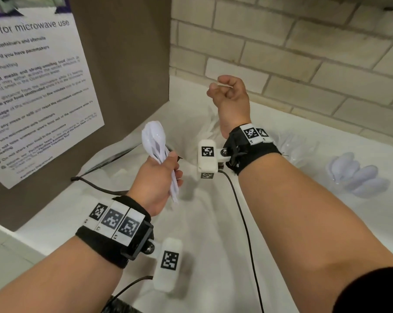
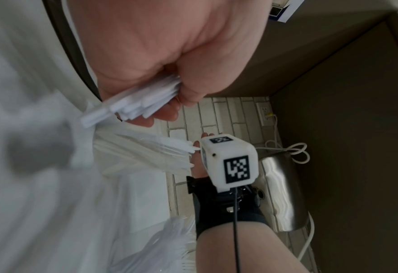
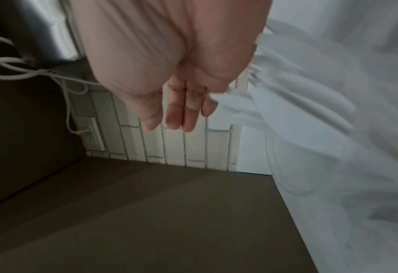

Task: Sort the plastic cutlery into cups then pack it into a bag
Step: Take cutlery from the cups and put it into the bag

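Observation:
My left hand point(image 1: 159, 175) grips a bundle of white plastic spoons point(image 1: 153, 141) by the handles, bowls up, above the white plastic bag point(image 1: 202, 211) spread on the counter. The handle ends point(image 2: 128, 109) stick out below my fist point(image 2: 170, 73). My right hand point(image 1: 228, 93) is raised near the wall and pinches a thin strip of the bag's edge point(image 1: 223, 85); that white plastic point(image 3: 230, 101) shows beside my fingers point(image 3: 181, 114). A clear cup of spoons point(image 1: 358, 175) lies at the right, with another clear cup point(image 1: 297, 143) behind my right wrist.
A brown panel with a microwave notice point(image 1: 44, 86) stands at the left, and a brick wall point(image 1: 304, 53) runs along the back. Black cables point(image 1: 243, 211) trail from the wrist cameras across the bag. A steel kettle point(image 2: 282, 194) with a white cord hangs nearby.

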`<move>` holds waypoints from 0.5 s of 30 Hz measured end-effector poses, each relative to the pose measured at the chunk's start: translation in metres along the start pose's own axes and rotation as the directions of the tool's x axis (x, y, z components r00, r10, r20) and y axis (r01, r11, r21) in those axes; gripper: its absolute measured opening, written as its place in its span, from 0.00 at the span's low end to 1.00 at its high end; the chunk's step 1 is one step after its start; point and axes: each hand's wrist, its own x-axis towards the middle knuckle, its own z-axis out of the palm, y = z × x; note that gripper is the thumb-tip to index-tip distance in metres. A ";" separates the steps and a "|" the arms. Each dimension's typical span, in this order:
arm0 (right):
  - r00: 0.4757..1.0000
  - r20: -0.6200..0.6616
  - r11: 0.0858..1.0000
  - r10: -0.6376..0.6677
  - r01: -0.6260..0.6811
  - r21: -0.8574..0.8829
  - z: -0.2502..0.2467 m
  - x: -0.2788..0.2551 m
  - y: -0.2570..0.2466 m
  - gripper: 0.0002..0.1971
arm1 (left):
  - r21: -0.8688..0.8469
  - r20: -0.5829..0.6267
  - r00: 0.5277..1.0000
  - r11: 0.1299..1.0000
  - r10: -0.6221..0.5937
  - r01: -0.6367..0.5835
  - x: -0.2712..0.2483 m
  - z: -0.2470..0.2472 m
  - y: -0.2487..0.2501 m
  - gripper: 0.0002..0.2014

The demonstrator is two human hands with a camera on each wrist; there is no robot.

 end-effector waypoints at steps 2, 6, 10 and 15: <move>1.000 0.004 1.000 0.008 -0.008 0.001 -0.003 0.002 -0.002 0.13 | 0.005 0.013 1.000 1.000 -0.003 0.003 0.001 0.002 -0.002 0.05; 0.999 -0.011 0.998 -0.040 0.041 0.048 -0.008 -0.004 -0.014 0.13 | -0.008 0.080 0.996 1.000 -0.026 0.027 0.000 0.010 -0.006 0.07; 0.987 -0.020 0.987 -0.159 0.159 -0.023 -0.023 -0.031 -0.032 0.11 | -0.006 0.234 0.970 0.998 -0.060 0.064 -0.003 0.015 -0.009 0.08; 0.986 0.165 0.967 -0.034 0.075 -0.246 -0.059 -0.081 -0.031 0.04 | 0.003 0.434 0.897 0.995 -0.087 0.095 -0.012 0.028 -0.012 0.04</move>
